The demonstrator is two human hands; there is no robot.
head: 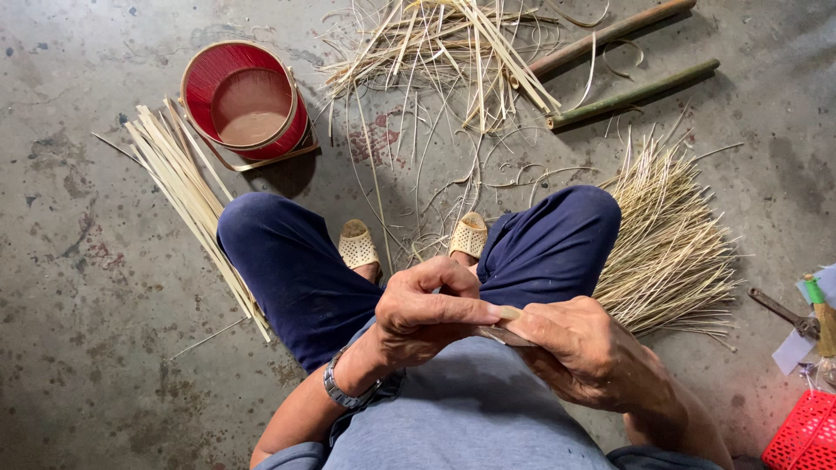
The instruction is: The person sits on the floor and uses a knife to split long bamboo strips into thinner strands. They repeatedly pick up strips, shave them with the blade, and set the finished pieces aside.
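My left hand (427, 315) and my right hand (582, 350) meet in front of my lap, above my knees in dark blue trousers. The left hand is closed, its thumb pressed on a thin bamboo strip (508, 312) that runs across to the right hand. Held in the right hand is a small dark blade (503, 335) lying against the strip. A metal watch (345, 389) sits on my left wrist. My feet in woven beige sandals (358, 245) rest on the concrete floor.
A red round basket (246, 100) stands at the upper left beside a bundle of flat bamboo strips (187, 196). Loose shavings (444, 52) and two bamboo poles (631, 94) lie ahead. A fan of thin splints (670, 248) lies right; a red crate (805, 433) and tools sit at the right edge.
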